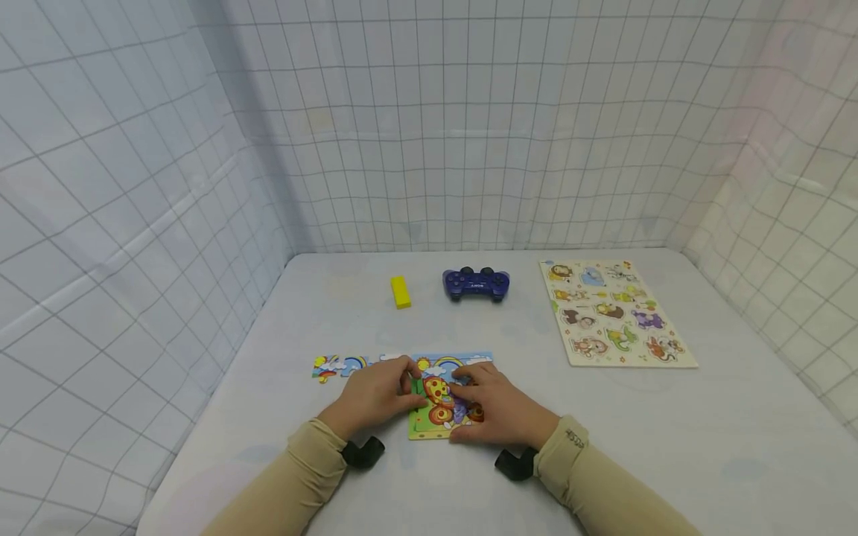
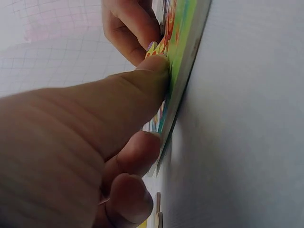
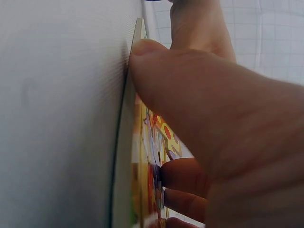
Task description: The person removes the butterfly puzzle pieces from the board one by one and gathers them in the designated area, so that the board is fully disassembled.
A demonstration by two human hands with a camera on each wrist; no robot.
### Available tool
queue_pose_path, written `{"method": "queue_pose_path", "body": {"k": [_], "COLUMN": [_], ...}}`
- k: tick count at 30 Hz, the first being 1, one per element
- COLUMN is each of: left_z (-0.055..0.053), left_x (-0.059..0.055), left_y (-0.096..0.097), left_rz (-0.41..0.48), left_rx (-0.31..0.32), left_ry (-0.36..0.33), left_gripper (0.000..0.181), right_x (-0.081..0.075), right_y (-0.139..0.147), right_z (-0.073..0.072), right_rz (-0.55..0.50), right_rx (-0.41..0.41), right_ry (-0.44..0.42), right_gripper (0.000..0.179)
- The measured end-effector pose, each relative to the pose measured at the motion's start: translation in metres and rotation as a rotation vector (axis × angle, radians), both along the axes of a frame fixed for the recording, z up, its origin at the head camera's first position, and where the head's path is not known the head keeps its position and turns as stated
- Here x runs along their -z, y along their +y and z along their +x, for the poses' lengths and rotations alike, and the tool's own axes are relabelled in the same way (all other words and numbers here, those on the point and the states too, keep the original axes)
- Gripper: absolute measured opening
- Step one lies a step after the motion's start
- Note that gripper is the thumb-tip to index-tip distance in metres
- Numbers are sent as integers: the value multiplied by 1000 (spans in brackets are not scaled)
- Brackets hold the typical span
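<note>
A bright jigsaw puzzle board [image 1: 429, 436], with a sun, a rainbow and cartoon figures, lies flat between both hands. My left hand [image 1: 378, 394] is at its left side, thumb and forefinger pinching a red-dotted yellow puzzle piece [image 1: 436, 388]. In the right wrist view that puzzle piece [image 3: 168, 135] stands tilted up from the board's surface. My right hand [image 1: 503, 409] rests over the board's right half, fingers spread on the picture, the forefinger reaching to the dotted piece. Its thumb [image 3: 147, 50] presses at the board's near edge. The right hand hides part of the picture.
Loose puzzle pieces [image 1: 328, 366] lie left of the board, partly behind the left hand. Farther back are a yellow block [image 1: 401, 292] and a blue game controller [image 1: 476, 284]. An animal puzzle board [image 1: 620, 316] lies at the right. White gridded cloth walls [image 1: 469, 149] enclose the table.
</note>
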State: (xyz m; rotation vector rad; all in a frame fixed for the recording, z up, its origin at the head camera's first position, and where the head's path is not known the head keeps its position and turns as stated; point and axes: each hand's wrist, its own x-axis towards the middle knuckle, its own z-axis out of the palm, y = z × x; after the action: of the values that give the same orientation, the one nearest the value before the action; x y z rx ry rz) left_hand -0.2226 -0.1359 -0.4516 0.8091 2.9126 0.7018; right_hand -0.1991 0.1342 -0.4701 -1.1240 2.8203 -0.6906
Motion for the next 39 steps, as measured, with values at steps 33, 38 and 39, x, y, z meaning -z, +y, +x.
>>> {"method": "queue_pose_path", "body": {"k": [33,38,39], "left_z": [-6,-6,-6], "left_x": [10,9,9], "left_y": [0,1,1], "left_rz": [294,261,261], "left_rx": [40,72,75], "left_ry": [-150,-179,-182], "left_gripper": [33,41,41], "right_x": [-3,-1,-2], "right_y": [-10,-24,-26], "right_z": [4,7,8], "right_rz": [-5,16,20], "right_rx": [72,168,183], "right_ry": [36,148,152], "right_gripper": [70,60,59]}}
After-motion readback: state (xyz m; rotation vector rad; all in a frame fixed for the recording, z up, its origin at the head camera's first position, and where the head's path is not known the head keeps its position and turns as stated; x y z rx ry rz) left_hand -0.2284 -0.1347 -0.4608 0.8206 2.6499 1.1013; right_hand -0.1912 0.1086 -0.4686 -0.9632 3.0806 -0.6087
